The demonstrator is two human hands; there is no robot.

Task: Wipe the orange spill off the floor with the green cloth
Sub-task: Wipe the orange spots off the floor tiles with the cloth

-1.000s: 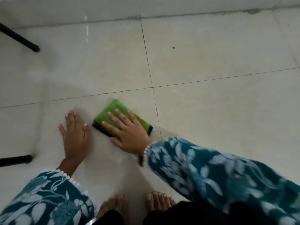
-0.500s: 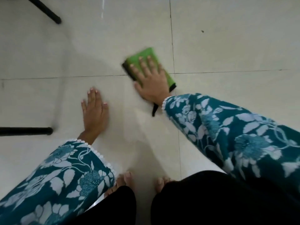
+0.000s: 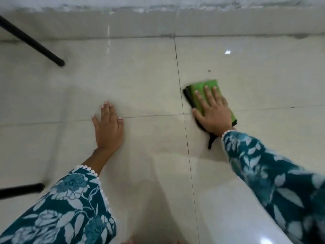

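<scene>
The green cloth [image 3: 207, 87], folded with a black underside, lies flat on the pale tiled floor [image 3: 140, 81] just right of a vertical grout line. My right hand [image 3: 213, 113] presses down on it with straight, spread fingers. My left hand [image 3: 108, 127] rests flat on the floor to the left, palm down, fingers straight, holding nothing. No orange spill is visible on the tiles around the cloth.
Two black furniture legs stand at the left, one upper [image 3: 35, 44] and one lower [image 3: 21, 190]. The wall base [image 3: 158, 23] runs along the top. A small dark speck [image 3: 209, 70] sits beyond the cloth. Wet sheen covers the near tiles.
My right hand has slid the cloth away from me and to the right, across the grout line onto the neighbouring tile. My left hand stayed planted flat on the floor.
</scene>
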